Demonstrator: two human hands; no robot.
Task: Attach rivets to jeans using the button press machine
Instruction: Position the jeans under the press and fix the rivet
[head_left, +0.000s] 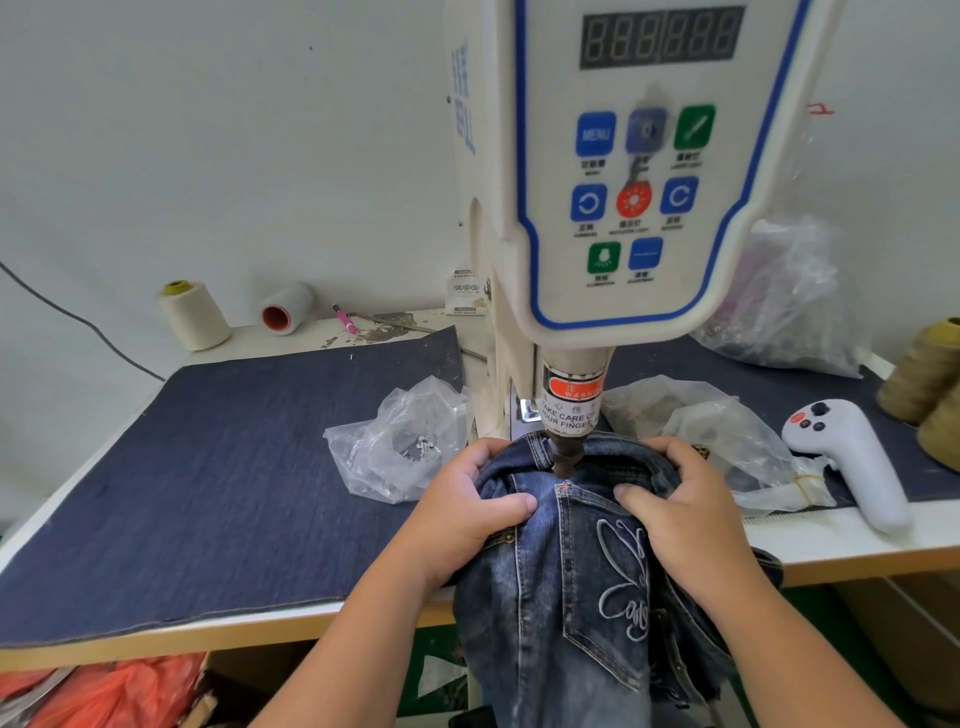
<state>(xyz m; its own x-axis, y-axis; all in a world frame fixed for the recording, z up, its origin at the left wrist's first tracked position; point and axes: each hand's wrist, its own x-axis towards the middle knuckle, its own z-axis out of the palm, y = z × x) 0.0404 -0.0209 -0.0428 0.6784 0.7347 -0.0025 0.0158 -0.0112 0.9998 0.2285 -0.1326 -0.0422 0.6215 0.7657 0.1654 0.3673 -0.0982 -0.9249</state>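
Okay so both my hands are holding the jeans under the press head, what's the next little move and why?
Probably nudge the jeans slightly away from you, so the orange-stitched pocket corner sits under the punch, which seems to meet the fabric just behind it. Your left hand and right hand grip the denim either side; keep both thumbs clear.

The button press machine (613, 171) runs off the top edge, its small button labels too blurred to read. At lower centre the jeans (571, 597) are cut by the bottom edge. The left hand (467, 514) and right hand (680, 509) hide the waistband under their fingers. At far right, brown thread cones (930, 384) are cropped.
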